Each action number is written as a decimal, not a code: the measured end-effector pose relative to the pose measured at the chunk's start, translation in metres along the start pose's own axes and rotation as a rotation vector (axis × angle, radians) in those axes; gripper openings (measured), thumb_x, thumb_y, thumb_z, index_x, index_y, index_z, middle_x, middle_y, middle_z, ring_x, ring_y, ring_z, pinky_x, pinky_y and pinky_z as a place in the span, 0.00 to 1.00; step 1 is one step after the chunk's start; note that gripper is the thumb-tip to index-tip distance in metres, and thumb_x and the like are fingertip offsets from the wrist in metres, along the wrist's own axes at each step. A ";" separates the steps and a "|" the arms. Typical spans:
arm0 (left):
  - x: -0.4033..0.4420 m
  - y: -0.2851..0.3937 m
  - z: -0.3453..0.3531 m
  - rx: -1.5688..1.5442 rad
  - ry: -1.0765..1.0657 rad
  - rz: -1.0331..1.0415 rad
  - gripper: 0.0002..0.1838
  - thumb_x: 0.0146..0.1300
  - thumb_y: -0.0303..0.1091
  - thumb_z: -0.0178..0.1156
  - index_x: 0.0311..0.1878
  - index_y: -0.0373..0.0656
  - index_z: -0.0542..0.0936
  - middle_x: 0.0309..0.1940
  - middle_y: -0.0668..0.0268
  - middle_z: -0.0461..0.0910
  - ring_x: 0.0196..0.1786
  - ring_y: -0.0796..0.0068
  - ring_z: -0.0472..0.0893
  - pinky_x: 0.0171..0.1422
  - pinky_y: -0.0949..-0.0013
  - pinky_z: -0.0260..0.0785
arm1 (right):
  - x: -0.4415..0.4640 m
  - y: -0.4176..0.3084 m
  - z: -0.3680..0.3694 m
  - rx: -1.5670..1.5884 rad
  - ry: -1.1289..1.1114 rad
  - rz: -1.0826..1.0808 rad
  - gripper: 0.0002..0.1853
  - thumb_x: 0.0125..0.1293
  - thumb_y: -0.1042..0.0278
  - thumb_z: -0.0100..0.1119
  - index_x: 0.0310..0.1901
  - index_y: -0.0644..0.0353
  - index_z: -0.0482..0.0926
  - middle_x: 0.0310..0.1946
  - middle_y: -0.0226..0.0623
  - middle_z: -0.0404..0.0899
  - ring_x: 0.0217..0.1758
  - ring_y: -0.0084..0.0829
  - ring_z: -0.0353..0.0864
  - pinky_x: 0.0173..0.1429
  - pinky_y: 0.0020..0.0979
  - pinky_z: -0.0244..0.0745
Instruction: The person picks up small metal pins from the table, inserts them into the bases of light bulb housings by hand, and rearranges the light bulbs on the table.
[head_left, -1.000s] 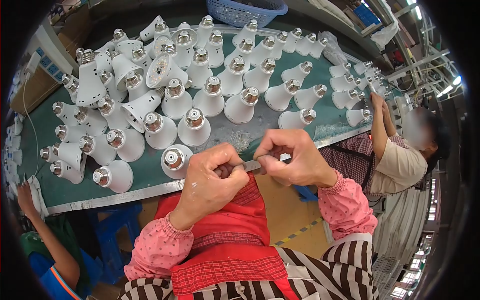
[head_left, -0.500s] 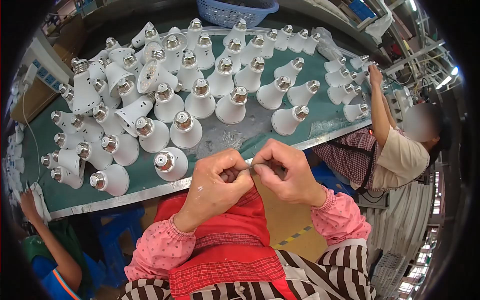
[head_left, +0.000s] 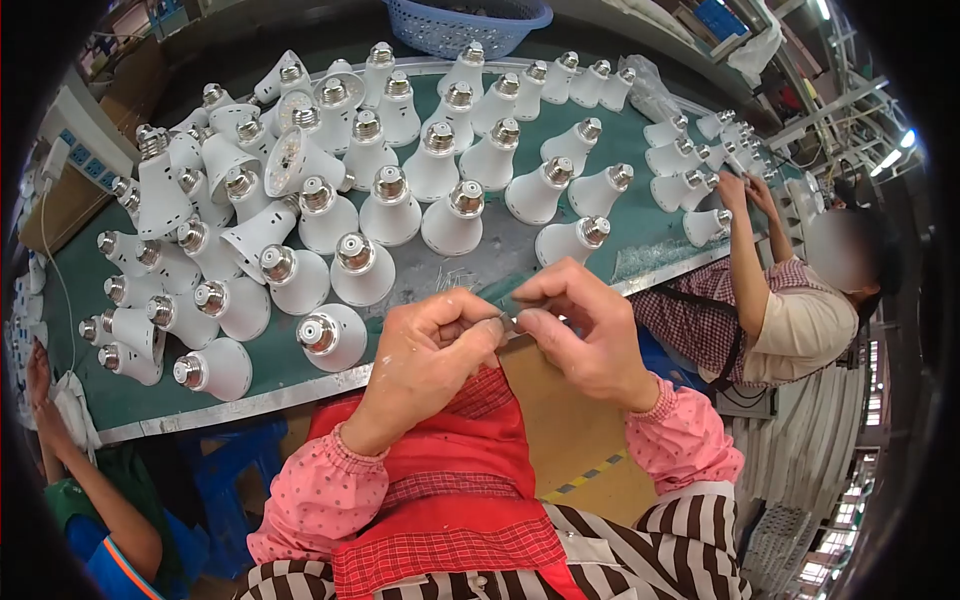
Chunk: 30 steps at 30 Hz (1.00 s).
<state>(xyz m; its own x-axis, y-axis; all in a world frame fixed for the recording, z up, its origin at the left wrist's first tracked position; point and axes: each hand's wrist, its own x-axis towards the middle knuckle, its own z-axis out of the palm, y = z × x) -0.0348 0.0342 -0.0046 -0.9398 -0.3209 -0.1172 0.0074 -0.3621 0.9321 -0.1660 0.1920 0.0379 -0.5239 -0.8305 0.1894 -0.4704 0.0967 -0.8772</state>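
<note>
Above the table's front edge, my left hand (head_left: 425, 360) and my right hand (head_left: 590, 335) are closed in pinches, fingertips almost meeting. Between them is something small, thin and greyish, too small to make out. White LED bulbs (head_left: 362, 268) with silver screw caps stand on the green table (head_left: 290, 390), most with caps upward. Nearest my left hand is a tilted bulb (head_left: 332, 338) at the front edge; nearest my right hand, another bulb (head_left: 572, 241) leans. Behind my hands lie several thin metal pins (head_left: 455, 279), loose on a grey patch.
A blue plastic basket (head_left: 465, 28) stands at the back edge. To the right, a co-worker (head_left: 800, 290) handles bulbs at the table; another person's arm (head_left: 95, 480) shows at lower left. A power strip (head_left: 85, 150) and a blue stool (head_left: 235, 480) are on the left.
My fingertips have shifted slightly, with my right-hand fingers lifted and spread a little more. The co-worker's hands on the right have come lower, and the left person's hands have moved up.
</note>
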 end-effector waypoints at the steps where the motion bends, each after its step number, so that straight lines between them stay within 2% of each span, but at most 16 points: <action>1: 0.001 0.001 -0.002 -0.009 -0.040 -0.029 0.05 0.73 0.25 0.64 0.46 0.33 0.85 0.36 0.63 0.87 0.34 0.79 0.84 0.39 0.75 0.77 | -0.001 0.007 0.002 0.110 -0.007 0.040 0.09 0.69 0.83 0.64 0.49 0.67 0.84 0.44 0.37 0.80 0.42 0.26 0.85 0.44 0.27 0.81; 3: 0.003 0.000 -0.005 -0.052 -0.082 -0.063 0.06 0.73 0.26 0.64 0.46 0.33 0.86 0.36 0.63 0.88 0.34 0.80 0.83 0.38 0.74 0.77 | -0.002 0.013 0.004 0.270 -0.016 0.094 0.07 0.71 0.82 0.64 0.49 0.68 0.84 0.45 0.35 0.79 0.43 0.21 0.83 0.45 0.26 0.80; 6: 0.005 -0.001 -0.008 -0.060 -0.115 -0.073 0.05 0.73 0.26 0.64 0.45 0.34 0.85 0.36 0.63 0.88 0.34 0.80 0.83 0.38 0.74 0.76 | 0.000 0.010 0.008 0.333 -0.015 0.109 0.05 0.71 0.83 0.63 0.46 0.67 0.83 0.44 0.34 0.79 0.43 0.21 0.83 0.44 0.25 0.80; 9: 0.005 0.000 -0.010 -0.069 -0.120 -0.111 0.05 0.71 0.27 0.64 0.44 0.35 0.85 0.35 0.67 0.87 0.34 0.83 0.82 0.37 0.76 0.74 | -0.001 0.012 0.008 0.223 -0.019 0.123 0.03 0.70 0.83 0.64 0.43 0.67 0.81 0.42 0.35 0.78 0.40 0.21 0.81 0.42 0.26 0.78; 13: 0.005 0.005 -0.007 -0.069 -0.094 -0.158 0.05 0.68 0.27 0.64 0.39 0.35 0.84 0.31 0.71 0.84 0.32 0.87 0.79 0.34 0.78 0.69 | 0.001 0.010 0.009 -0.167 -0.035 -0.101 0.07 0.64 0.85 0.65 0.40 0.65 0.78 0.39 0.40 0.76 0.35 0.30 0.80 0.37 0.31 0.75; 16: 0.007 -0.005 -0.003 0.034 -0.050 -0.024 0.05 0.67 0.26 0.63 0.36 0.34 0.82 0.28 0.74 0.80 0.31 0.91 0.74 0.33 0.78 0.66 | 0.009 0.000 0.009 -0.476 -0.063 -0.352 0.10 0.57 0.83 0.64 0.38 0.65 0.75 0.36 0.43 0.72 0.33 0.39 0.77 0.36 0.36 0.73; 18: 0.004 0.001 0.001 0.218 -0.001 0.040 0.05 0.67 0.25 0.63 0.34 0.34 0.81 0.27 0.76 0.78 0.31 0.92 0.72 0.33 0.77 0.65 | 0.016 -0.006 0.004 -0.733 -0.121 -0.544 0.11 0.52 0.81 0.64 0.37 0.64 0.74 0.34 0.43 0.69 0.34 0.43 0.75 0.35 0.40 0.73; 19: 0.003 0.004 0.003 0.309 0.021 0.076 0.06 0.67 0.25 0.63 0.33 0.34 0.81 0.27 0.77 0.77 0.31 0.92 0.70 0.33 0.77 0.65 | 0.018 -0.008 0.003 -0.795 -0.143 -0.604 0.13 0.48 0.77 0.63 0.36 0.63 0.72 0.32 0.41 0.66 0.34 0.44 0.73 0.36 0.45 0.72; 22: 0.005 0.005 0.001 0.188 -0.007 0.024 0.06 0.68 0.26 0.63 0.34 0.35 0.81 0.28 0.75 0.80 0.31 0.90 0.74 0.34 0.77 0.67 | 0.021 -0.012 0.000 -0.760 -0.124 -0.597 0.11 0.53 0.82 0.64 0.38 0.65 0.74 0.33 0.42 0.70 0.33 0.42 0.76 0.35 0.41 0.74; 25: 0.007 0.005 -0.004 -0.074 -0.070 -0.035 0.05 0.69 0.26 0.63 0.36 0.35 0.81 0.29 0.72 0.82 0.32 0.88 0.76 0.36 0.77 0.69 | 0.014 -0.012 0.006 -0.316 -0.028 -0.250 0.10 0.59 0.86 0.65 0.40 0.66 0.77 0.34 0.42 0.74 0.31 0.39 0.79 0.32 0.36 0.75; 28: 0.008 0.012 -0.008 -0.116 -0.122 -0.108 0.05 0.70 0.27 0.63 0.38 0.36 0.81 0.31 0.69 0.84 0.32 0.85 0.79 0.37 0.76 0.71 | 0.011 -0.009 0.013 -0.206 0.021 -0.136 0.10 0.62 0.88 0.65 0.42 0.66 0.79 0.35 0.42 0.76 0.29 0.37 0.80 0.30 0.33 0.75; 30: 0.010 0.009 -0.009 -0.135 -0.114 -0.124 0.05 0.70 0.27 0.63 0.39 0.35 0.81 0.30 0.69 0.84 0.32 0.85 0.79 0.37 0.76 0.72 | 0.015 -0.005 0.014 -0.276 0.019 -0.224 0.10 0.61 0.88 0.64 0.41 0.66 0.78 0.34 0.40 0.75 0.29 0.34 0.79 0.31 0.33 0.74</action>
<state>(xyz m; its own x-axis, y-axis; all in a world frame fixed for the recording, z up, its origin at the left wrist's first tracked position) -0.0411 0.0200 -0.0001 -0.9688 -0.1688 -0.1813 -0.0718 -0.5091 0.8577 -0.1610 0.1715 0.0390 -0.3978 -0.8379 0.3736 -0.7478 0.0602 -0.6612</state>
